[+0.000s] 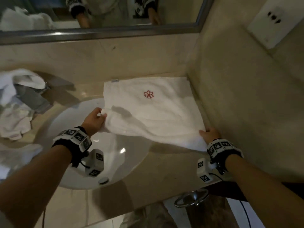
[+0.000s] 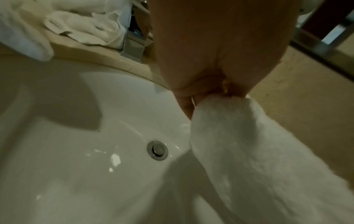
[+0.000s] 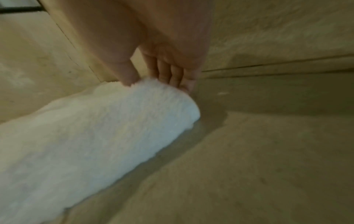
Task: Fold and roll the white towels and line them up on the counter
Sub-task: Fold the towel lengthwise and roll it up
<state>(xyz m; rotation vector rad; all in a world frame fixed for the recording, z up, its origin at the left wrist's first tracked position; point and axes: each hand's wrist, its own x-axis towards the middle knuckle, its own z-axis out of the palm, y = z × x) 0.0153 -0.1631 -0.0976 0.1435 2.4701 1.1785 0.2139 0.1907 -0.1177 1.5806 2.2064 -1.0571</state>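
A white towel (image 1: 153,111) with a red flower emblem (image 1: 148,94) lies spread on the beige counter (image 1: 164,165), in the corner by the right wall. Its near edge is lifted off the counter. My left hand (image 1: 96,120) pinches the near left corner, out over the sink. My right hand (image 1: 209,134) grips the near right corner beside the wall. In the left wrist view the fingers (image 2: 193,97) close on a bunched fold of towel (image 2: 258,151). In the right wrist view thumb and fingers (image 3: 172,77) pinch the thick towel edge (image 3: 107,130).
A white oval sink (image 1: 69,122) with a drain (image 2: 157,150) lies left of the towel. Behind it stands a chrome faucet (image 1: 32,96), draped by a heap of crumpled white towels (image 1: 14,102). A mirror (image 1: 98,12) runs above. A wall outlet (image 1: 269,25) is at right.
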